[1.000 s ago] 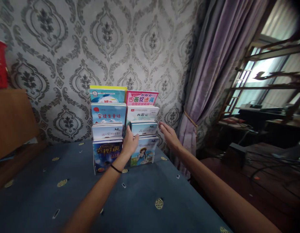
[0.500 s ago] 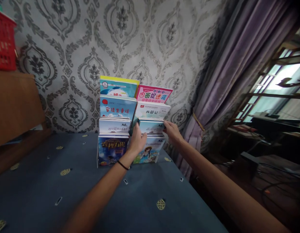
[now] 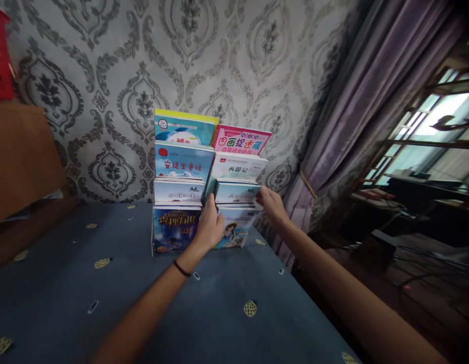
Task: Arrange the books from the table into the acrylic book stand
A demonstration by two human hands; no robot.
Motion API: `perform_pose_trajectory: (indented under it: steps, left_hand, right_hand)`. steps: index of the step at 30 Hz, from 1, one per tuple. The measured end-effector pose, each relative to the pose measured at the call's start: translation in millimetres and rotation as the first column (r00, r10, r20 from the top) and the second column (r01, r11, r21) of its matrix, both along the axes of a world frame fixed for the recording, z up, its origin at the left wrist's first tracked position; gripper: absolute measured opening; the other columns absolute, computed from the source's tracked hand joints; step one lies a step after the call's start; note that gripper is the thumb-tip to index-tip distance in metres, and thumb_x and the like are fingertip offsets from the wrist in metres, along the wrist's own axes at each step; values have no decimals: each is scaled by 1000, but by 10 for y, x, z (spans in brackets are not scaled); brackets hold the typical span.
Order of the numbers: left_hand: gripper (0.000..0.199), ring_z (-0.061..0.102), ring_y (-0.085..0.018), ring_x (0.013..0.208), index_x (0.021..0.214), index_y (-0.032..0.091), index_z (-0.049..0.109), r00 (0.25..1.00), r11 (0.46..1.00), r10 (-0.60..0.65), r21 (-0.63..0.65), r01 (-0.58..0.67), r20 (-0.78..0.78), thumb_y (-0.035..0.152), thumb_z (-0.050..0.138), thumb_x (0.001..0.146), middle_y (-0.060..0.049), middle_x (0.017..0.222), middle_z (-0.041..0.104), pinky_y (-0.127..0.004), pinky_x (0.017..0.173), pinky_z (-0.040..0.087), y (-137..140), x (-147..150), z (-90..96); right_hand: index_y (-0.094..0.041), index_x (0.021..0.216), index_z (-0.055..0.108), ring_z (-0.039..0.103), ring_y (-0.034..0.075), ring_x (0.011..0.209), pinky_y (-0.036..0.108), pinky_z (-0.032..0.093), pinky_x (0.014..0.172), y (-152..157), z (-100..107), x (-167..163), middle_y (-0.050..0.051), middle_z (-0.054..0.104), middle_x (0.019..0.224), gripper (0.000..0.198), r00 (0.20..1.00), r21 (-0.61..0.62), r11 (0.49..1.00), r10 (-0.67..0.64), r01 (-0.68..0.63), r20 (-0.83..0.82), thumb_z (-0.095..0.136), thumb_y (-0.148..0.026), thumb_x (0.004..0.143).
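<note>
Books stand in two columns of stepped tiers on a rack whose pale side edge point(image 3: 152, 242) shows. A light blue book point(image 3: 236, 193) sits in the third tier of the right column. My left hand point(image 3: 209, 225) is at its lower left corner, thumb and forefinger apart. Beside the book's right edge is my right hand point(image 3: 271, 203), its fingers loosely bent; contact there is unclear. Above that book are a pale green book point(image 3: 238, 169) and a pink book point(image 3: 244, 140). Below it, a book with a girl on its cover point(image 3: 234, 230) is partly hidden by my left hand.
The left column holds a teal book point(image 3: 185, 132), a blue book point(image 3: 183, 162), a whitish book point(image 3: 177, 191) and a dark blue book point(image 3: 174, 227). A blue patterned cloth point(image 3: 143, 303) covers the table. A brown box point(image 3: 24, 156) stands left, a purple curtain point(image 3: 344, 111) right.
My left hand has slid left and down from the light blue book's front. My right hand has shifted slightly outward from its right edge. The view has moved a little.
</note>
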State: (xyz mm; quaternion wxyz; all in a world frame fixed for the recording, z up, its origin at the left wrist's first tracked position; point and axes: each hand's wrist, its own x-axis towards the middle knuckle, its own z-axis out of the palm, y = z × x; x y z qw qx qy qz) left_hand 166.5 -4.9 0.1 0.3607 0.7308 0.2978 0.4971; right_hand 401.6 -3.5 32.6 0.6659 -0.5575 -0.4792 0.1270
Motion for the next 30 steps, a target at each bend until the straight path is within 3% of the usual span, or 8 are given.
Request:
perform_pose_trajectory:
  steps: [5, 9, 15, 23, 30]
  left_hand:
    - [75, 15, -27, 154, 157, 8, 16, 999, 1000, -8, -18, 7, -39, 22, 44, 90, -17, 165, 19, -44, 127, 14, -233, -106, -447]
    - [78, 15, -29, 154, 157, 8, 14, 998, 993, -32, -112, 27, -48, 23, 48, 89, -18, 165, 19, -44, 126, 15, -221, -86, -597]
    - [81, 13, -28, 154, 158, 9, 11, 998, 994, -52, -93, 49, -31, 23, 50, 88, -17, 166, 15, -43, 127, 12, -92, 1, -502]
    - [82, 15, -29, 154, 156, 1, 16, 998, 992, -55, -111, 53, -14, 21, 51, 85, -21, 165, 20, -40, 127, 12, -81, 105, -383]
    - [81, 15, -28, 154, 155, -3, 16, 997, 992, -51, -117, 43, -66, 19, 50, 85, -23, 164, 18, -40, 127, 12, -109, 95, -330]
  right_hand:
    - [-19, 90, 71, 69, 26, 101, 36, 55, 83, -258, -338, -79, 9, 75, 94, 49, 985, -46, 998, -43, 36, -169, 63, -65, 77]
    - [-19, 93, 72, 71, 24, 96, 36, 55, 85, -324, -551, -225, 7, 76, 94, 48, 953, -48, 998, 16, -32, -304, 62, -64, 77]
    - [-21, 98, 74, 70, 25, 104, 36, 55, 90, -310, -634, -373, 7, 77, 100, 48, 938, -6, 996, 83, -90, -337, 61, -63, 80]
    - [-21, 92, 75, 70, 26, 100, 39, 54, 94, -325, -643, -411, 5, 78, 96, 47, 943, 11, 997, 81, -82, -324, 67, -63, 75]
    - [-21, 90, 74, 70, 24, 91, 35, 56, 83, -330, -613, -423, 5, 78, 91, 47, 942, -13, 998, 53, -61, -333, 67, -64, 73]
